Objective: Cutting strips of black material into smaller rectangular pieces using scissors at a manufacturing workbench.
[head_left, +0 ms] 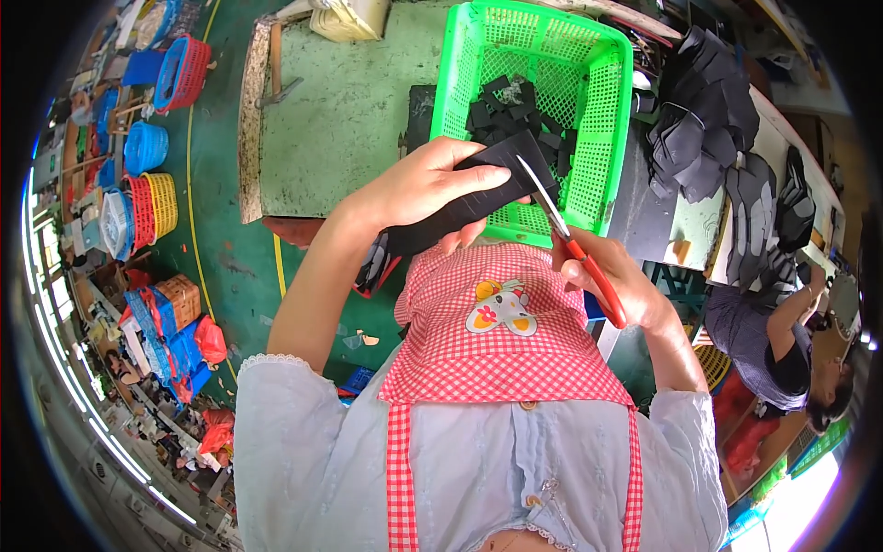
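My left hand [441, 184] grips a long black strip of sheet material [432, 228], thumb on top and fingers beneath, in front of a green basket. Red-handled scissors [578, 250] are held in my right hand [612, 267], their blades at the strip's right end. One blade lies across the strip's face; whether it has cut in cannot be made out. Just beyond, the green plastic basket [614, 101] holds many small black pieces [515, 115] at its bottom.
The basket stands on a worn green table [349, 120] with a hammer-like tool [280, 92] at its left. Stacks of black cut pieces [699, 120] lie to the right. Another person [763, 340] works at far right. Coloured baskets [147, 212] line the floor at left.
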